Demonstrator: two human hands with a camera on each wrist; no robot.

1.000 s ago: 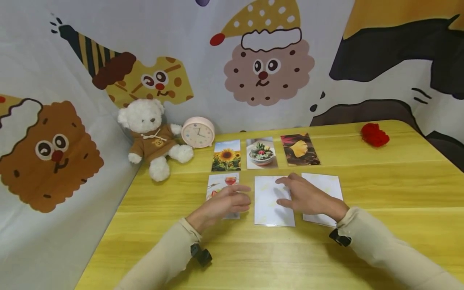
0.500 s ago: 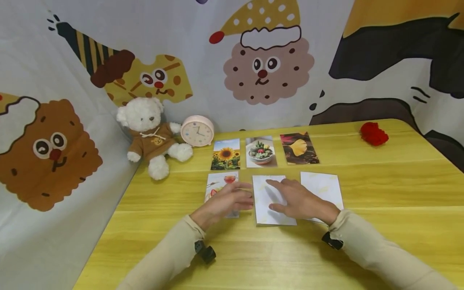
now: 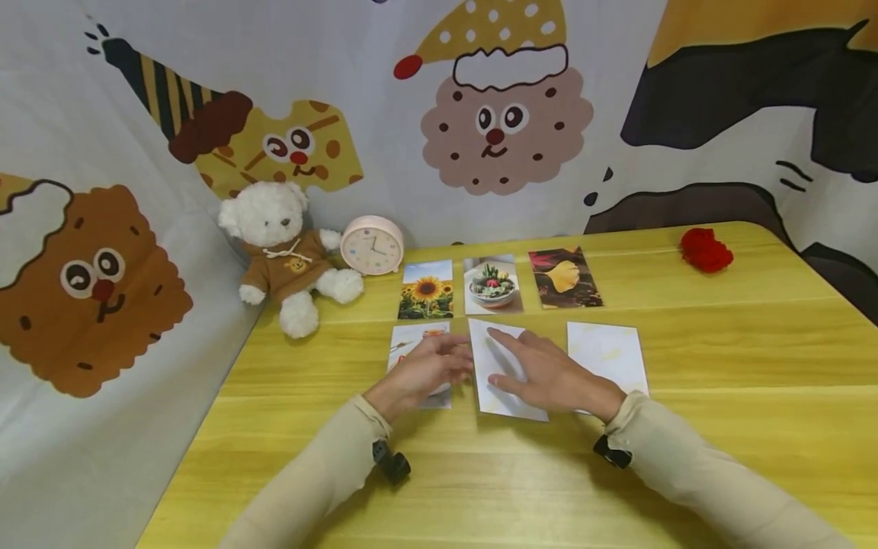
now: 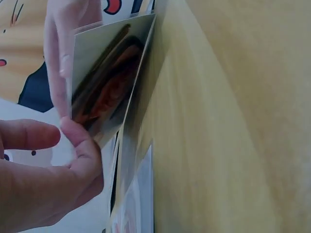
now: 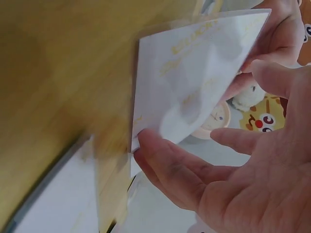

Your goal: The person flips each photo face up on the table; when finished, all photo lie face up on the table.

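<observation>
A white-backed card [image 3: 504, 374] stands tilted on the table between my hands, its left edge raised. In the left wrist view its picture side [image 4: 109, 80] shows dark tones with a reddish, blurred shape. My left hand [image 3: 427, 374] is at the raised left edge; in the left wrist view a fingertip touches the card, and the thumb is apart from it. My right hand [image 3: 549, 374] reaches over the white back. In the right wrist view the fingers of that right hand [image 5: 252, 179] touch the card's edge, thumb apart. A food-picture card [image 3: 405, 343] lies partly under my left hand.
Along the back lie a sunflower card [image 3: 427, 290], a cactus-bowl card [image 3: 492, 284] and a yellow-leaf card [image 3: 565, 278]. Another white-backed card [image 3: 609, 354] lies right. A teddy bear [image 3: 281, 259] and a round clock [image 3: 373, 245] stand back left; a red bundle [image 3: 706, 250] sits back right.
The middle white-backed card has gone from lying flat to tilted, its left side lifted. My right hand has moved left over it, while my left hand stays near its left edge.
</observation>
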